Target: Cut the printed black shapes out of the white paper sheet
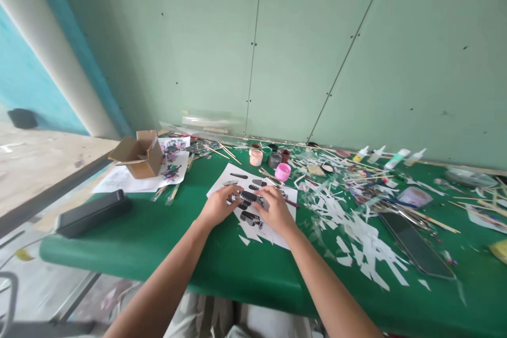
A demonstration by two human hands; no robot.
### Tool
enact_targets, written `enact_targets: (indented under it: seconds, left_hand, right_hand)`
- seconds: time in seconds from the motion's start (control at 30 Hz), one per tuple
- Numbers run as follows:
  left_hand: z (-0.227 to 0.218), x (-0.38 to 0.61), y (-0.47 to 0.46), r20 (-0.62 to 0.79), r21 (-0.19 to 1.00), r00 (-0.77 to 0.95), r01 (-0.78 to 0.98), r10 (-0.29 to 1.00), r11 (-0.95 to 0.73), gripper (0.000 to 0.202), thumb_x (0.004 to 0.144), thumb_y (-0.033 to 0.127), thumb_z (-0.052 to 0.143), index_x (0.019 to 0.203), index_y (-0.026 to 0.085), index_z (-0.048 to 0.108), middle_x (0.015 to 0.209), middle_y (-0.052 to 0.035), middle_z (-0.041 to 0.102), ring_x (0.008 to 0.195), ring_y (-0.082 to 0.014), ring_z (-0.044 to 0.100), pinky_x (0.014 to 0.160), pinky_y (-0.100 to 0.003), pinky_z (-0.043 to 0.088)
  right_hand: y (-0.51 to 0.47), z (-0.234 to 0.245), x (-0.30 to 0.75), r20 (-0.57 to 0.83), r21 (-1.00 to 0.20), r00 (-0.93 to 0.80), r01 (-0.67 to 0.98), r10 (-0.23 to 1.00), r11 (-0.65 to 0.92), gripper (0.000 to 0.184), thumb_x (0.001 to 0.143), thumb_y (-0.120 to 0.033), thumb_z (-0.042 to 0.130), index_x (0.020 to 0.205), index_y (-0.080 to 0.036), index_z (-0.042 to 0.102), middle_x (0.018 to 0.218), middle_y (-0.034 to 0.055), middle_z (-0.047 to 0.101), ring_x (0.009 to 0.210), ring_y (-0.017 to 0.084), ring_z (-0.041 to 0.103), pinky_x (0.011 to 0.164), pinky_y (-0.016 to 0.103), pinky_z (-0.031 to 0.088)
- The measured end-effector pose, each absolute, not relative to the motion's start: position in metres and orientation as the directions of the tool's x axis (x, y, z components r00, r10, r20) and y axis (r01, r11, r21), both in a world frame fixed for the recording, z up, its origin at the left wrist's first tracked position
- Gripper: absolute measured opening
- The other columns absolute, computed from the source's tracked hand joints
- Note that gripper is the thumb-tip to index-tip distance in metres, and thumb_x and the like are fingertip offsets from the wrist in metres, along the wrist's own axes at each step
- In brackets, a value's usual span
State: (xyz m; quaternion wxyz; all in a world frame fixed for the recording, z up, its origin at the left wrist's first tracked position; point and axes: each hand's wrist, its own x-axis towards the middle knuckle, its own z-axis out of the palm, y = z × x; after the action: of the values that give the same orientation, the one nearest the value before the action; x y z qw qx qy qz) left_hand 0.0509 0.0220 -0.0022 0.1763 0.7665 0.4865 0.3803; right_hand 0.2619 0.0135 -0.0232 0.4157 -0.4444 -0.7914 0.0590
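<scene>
A white sheet [283, 236] with black and grey printed shapes lies on the green table in front of me. Over it, my left hand [219, 205] and my right hand [276, 208] pinch the two ends of a small dark cutout [249, 196] with a light toothed edge. Its exact kind is too small to make out. Several similar dark pieces lie around my fingers on the sheet, among them a larger grey-black one [251, 218] just below. White paper scraps [251, 232] rest at the sheet's lower edge.
Beyond the sheet stand several paint jars, including a pink one [282, 171]. White paper offcuts [366, 240], a dark phone [415, 245], sticks and glue bottles [396, 158] spread to the right. A cardboard box [144, 161] and a dark case [93, 213] sit at left.
</scene>
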Motion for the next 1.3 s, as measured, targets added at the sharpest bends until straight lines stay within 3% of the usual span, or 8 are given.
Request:
enact_targets:
  seconds: [0.23,0.43,0.63,0.73,0.9,1.0,1.13,1.3]
  left_hand:
    - [-0.003,0.052,0.018,0.462,0.580,0.321,0.596,0.826,-0.556,0.014,0.086,0.026,0.057,0.098,0.024,0.064,0.090,-0.0013,0.071,0.071,-0.0135,0.063,0.070,-0.026,0.054]
    - [0.023,0.034,0.069,0.604,0.465,0.077,0.775,0.793,-0.429,0.015,0.088,0.023,0.048,0.097,0.023,0.061,0.092,-0.0029,0.065,0.076,-0.0158,0.061,0.071,-0.029,0.052]
    - [0.075,0.021,0.170,0.579,0.069,0.120,0.978,0.807,-0.195,0.052,0.082,0.024,0.055,0.134,0.025,0.050,0.141,-0.0089,0.051,0.126,-0.0310,0.048,0.104,-0.046,0.038]
    - [0.081,0.012,0.206,0.367,-0.053,0.172,0.985,0.914,-0.164,0.046,0.090,0.037,0.046,0.133,0.024,0.053,0.145,-0.0071,0.050,0.131,-0.0294,0.045,0.115,-0.049,0.022]
    - [0.072,-0.007,0.238,0.218,-0.066,0.106,0.993,0.970,-0.094,0.041,0.093,0.041,0.035,0.100,0.022,0.071,0.095,-0.0102,0.074,0.102,-0.0285,0.065,0.097,-0.043,0.041]
    - [0.069,-0.016,0.248,0.200,-0.046,0.064,0.997,0.978,-0.056,0.037,0.087,0.039,0.046,0.114,0.026,0.066,0.107,-0.0090,0.071,0.109,-0.0283,0.062,0.094,-0.039,0.044]
    - [0.066,-0.026,0.263,0.189,-0.006,-0.001,1.000,0.982,0.002,0.062,0.072,0.042,0.063,0.131,0.024,0.056,0.135,-0.0131,0.056,0.128,-0.0349,0.047,0.098,-0.043,0.043]
    - [0.061,-0.035,0.278,0.155,0.084,-0.049,0.996,0.987,0.036,0.053,0.072,0.030,0.063,0.125,0.024,0.062,0.123,-0.0088,0.064,0.117,-0.0289,0.057,0.095,-0.034,0.045]
  right_hand:
    - [0.017,-0.030,0.253,0.616,-0.465,-0.281,0.623,0.736,0.628,0.016,0.092,-0.017,0.046,0.081,-0.020,0.057,0.085,0.0063,0.056,0.084,0.021,0.054,0.074,0.034,0.047]
    - [0.027,-0.036,0.247,0.672,-0.399,-0.117,0.775,0.732,0.490,0.015,0.091,-0.014,0.045,0.079,-0.020,0.052,0.082,0.0055,0.057,0.081,0.021,0.050,0.074,0.034,0.040]
    - [0.030,-0.041,0.245,0.670,-0.416,-0.076,0.786,0.739,0.458,0.018,0.096,-0.019,0.040,0.081,-0.021,0.049,0.081,0.0038,0.057,0.078,0.020,0.048,0.074,0.034,0.038]
    - [0.029,-0.041,0.244,0.668,-0.417,-0.084,0.781,0.739,0.466,0.018,0.096,-0.018,0.040,0.081,-0.021,0.048,0.080,0.0035,0.056,0.078,0.020,0.049,0.074,0.034,0.039]
    - [0.027,-0.038,0.241,0.635,-0.417,-0.109,0.784,0.765,0.459,0.015,0.094,-0.016,0.042,0.081,-0.022,0.046,0.079,0.0027,0.055,0.078,0.020,0.049,0.072,0.034,0.038]
    - [0.027,-0.037,0.240,0.629,-0.405,-0.118,0.794,0.768,0.453,0.015,0.094,-0.015,0.043,0.081,-0.022,0.045,0.078,0.0022,0.054,0.075,0.020,0.049,0.070,0.033,0.037]
    - [0.027,-0.036,0.239,0.621,-0.402,-0.120,0.799,0.774,0.447,0.015,0.093,-0.015,0.043,0.081,-0.022,0.044,0.076,0.0014,0.053,0.073,0.020,0.048,0.069,0.033,0.036]
    - [0.028,-0.035,0.238,0.604,-0.398,-0.134,0.803,0.786,0.443,0.014,0.092,-0.014,0.044,0.081,-0.022,0.043,0.078,0.0015,0.054,0.073,0.019,0.048,0.069,0.032,0.035]
